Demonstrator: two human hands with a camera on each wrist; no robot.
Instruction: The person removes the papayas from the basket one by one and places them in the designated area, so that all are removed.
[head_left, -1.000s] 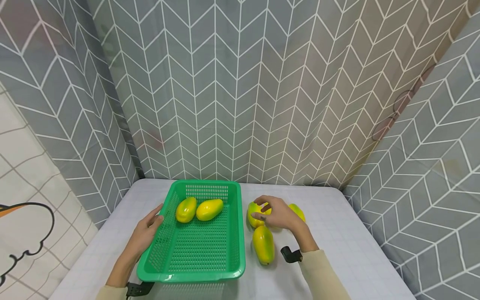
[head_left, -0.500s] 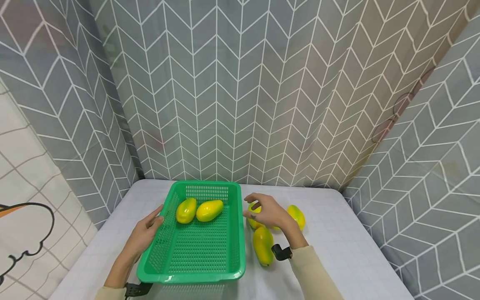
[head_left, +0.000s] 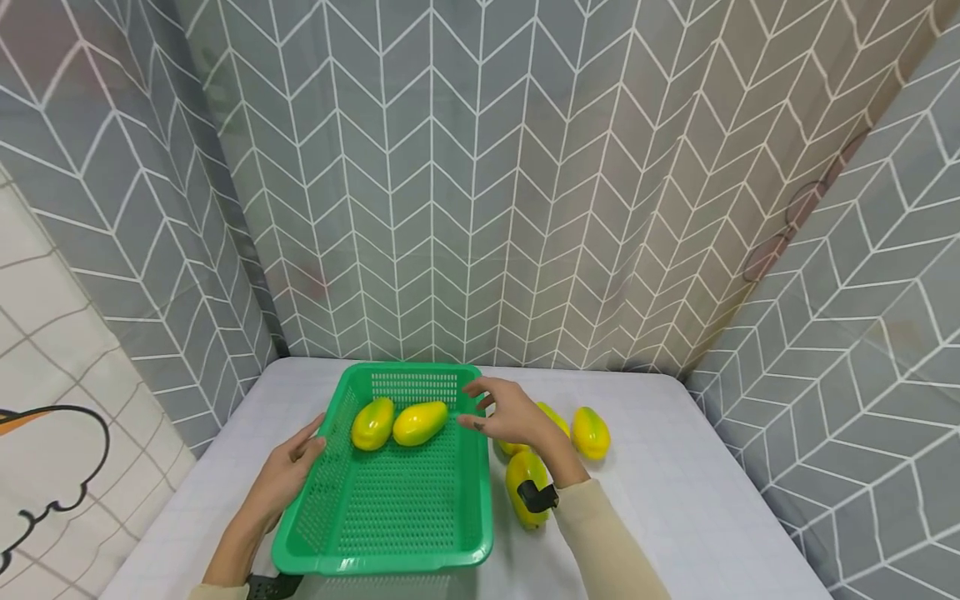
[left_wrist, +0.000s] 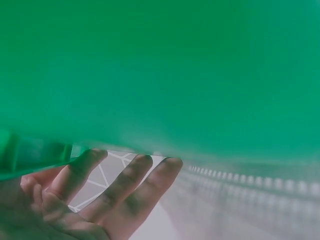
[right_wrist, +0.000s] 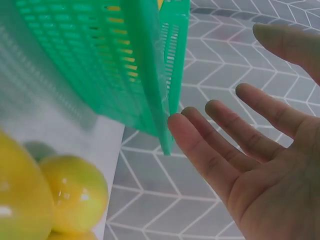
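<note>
At the far left hung a white sheet with black and grey line drawing (head_left: pixel 45 333). Next came the left hand (head_left: pixel 281 477), its fingers extended and lightly bent against the outer left side of a green plastic basket, rectangular and perforated (head_left: pixel 397 517), the thumb by its rim. Inside, toward the far end, lay two glossy yellow-green oval fruits: a left one (head_left: pixel 372 423) and a right one (head_left: pixel 420 423), close together. The right hand (head_left: pixel 506 412) hovered at the basket's right rim, fingers spread and holding nothing; whether a fingertip touched the rim could not be told. Beneath and beside that arm, four similar fruits sat on the white table (head_left: pixel 675 500): a partly hidden one (head_left: pixel 514 448), a nearer upright-lying one (head_left: pixel 522 471), another behind the wrist (head_left: pixel 553 413) and a rightmost one (head_left: pixel 591 433). Grey chevron-patterned curtains (head_left: pixel 847 358) closed the right side.
</note>
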